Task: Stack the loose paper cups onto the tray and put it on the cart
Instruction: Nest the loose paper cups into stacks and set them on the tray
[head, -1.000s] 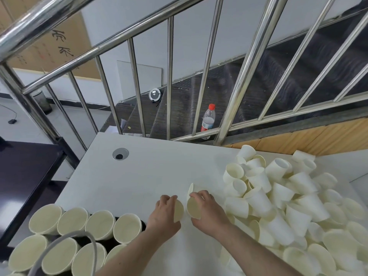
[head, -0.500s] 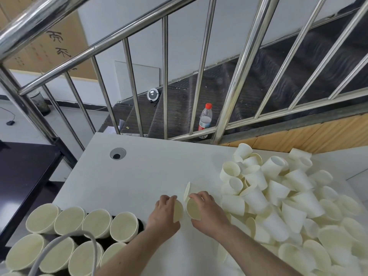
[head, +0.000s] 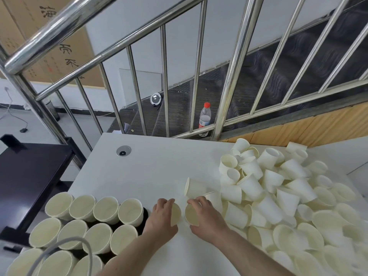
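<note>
On the white table (head: 151, 176), a big heap of loose white paper cups (head: 288, 196) fills the right side. My left hand (head: 162, 218) grips one cup (head: 176, 214) lying on its side, mouth to the right. My right hand (head: 205, 218) grips another cup (head: 192, 215), its mouth turned left toward the first. The two rims are a small gap apart. A single cup (head: 194, 188) lies on its side just beyond my hands. At the lower left, several upright cups (head: 103, 210) stand packed on a dark tray (head: 145, 215), which they mostly hide.
A steel stair railing (head: 231, 92) runs along the table's far edge, with a red-capped bottle (head: 205, 116) behind it. A round cable hole (head: 123, 151) sits in the table's far left. A dark surface (head: 29, 172) lies left of the table. A grey cable (head: 65, 244) arcs over the tray.
My hands stay close together with a cup in each. The view has shifted slightly, and nothing else has visibly moved.
</note>
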